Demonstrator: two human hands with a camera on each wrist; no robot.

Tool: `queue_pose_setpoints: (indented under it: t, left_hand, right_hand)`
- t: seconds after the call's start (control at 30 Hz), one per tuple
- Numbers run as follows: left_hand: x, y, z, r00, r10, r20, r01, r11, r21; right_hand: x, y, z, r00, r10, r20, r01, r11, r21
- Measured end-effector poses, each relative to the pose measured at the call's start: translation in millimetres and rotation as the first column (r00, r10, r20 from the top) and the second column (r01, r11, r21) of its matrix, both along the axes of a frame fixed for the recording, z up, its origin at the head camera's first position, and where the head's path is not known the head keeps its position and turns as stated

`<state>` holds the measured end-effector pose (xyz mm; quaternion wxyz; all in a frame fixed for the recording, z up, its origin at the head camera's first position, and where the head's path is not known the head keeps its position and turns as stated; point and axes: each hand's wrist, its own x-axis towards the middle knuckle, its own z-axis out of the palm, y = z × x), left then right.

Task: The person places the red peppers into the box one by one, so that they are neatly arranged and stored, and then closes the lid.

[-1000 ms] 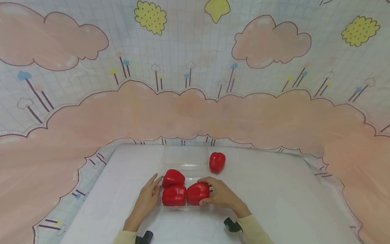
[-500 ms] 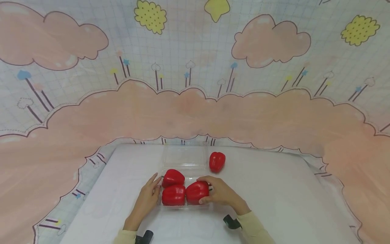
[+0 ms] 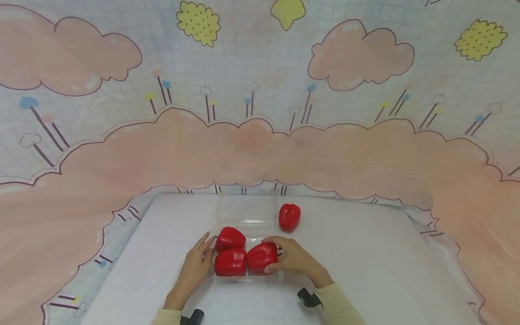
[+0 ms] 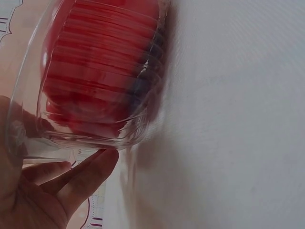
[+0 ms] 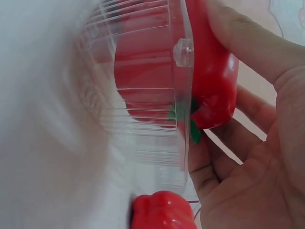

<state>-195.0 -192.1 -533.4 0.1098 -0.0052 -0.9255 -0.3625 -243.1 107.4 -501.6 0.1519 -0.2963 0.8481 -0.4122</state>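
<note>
A clear plastic clamshell container (image 3: 264, 277) lies with its lid (image 3: 245, 211) folded back on the far side. Three red bell peppers sit in its base: a back left one (image 3: 230, 239), a front left one (image 3: 230, 262) and a front right one (image 3: 262, 258). My right hand (image 3: 294, 256) grips the front right pepper, thumb on the near side and fingers on the far side. In the right wrist view, that pepper (image 5: 214, 81) rises above the rim, green stem towards my palm. My left hand (image 3: 196, 262) holds the container's left rim, fingers against the outer wall.
Another red bell pepper (image 3: 290, 217) stands outside the container, beside the lid's right edge, on the white table (image 3: 365, 253). Behind the table hangs a cloth (image 3: 260, 151) printed with clouds. A dark device (image 3: 308, 298) is strapped to each wrist.
Both hands keep their places on the container and the front right pepper. The whole head view shifts very slightly; the peppers stay where they were in the container.
</note>
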Motion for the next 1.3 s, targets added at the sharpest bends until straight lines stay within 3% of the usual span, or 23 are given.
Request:
queue_pose_setpoints:
  t: [0.33,0.5,1.3]
  left_hand:
    - [-1.5,-1.4,-1.8,1.000,-0.003,-0.018,0.003,1.000,0.008]
    - [-1.2,-1.9,-2.6,1.000,-0.004,-0.028,0.005,1.000,0.009]
    - [-0.4,-2.1,-4.9,0.999,-0.002,-0.040,0.001,1.000,-0.008]
  right_hand:
    - [-2.4,0.5,-2.8,1.000,0.009,-0.003,-0.009,1.000,0.022]
    - [-2.3,1.2,-3.2,0.999,0.023,-0.042,-0.022,1.000,0.019]
    - [0.2,-1.3,2.2,0.989,0.039,-0.145,-0.008,0.979,0.202]
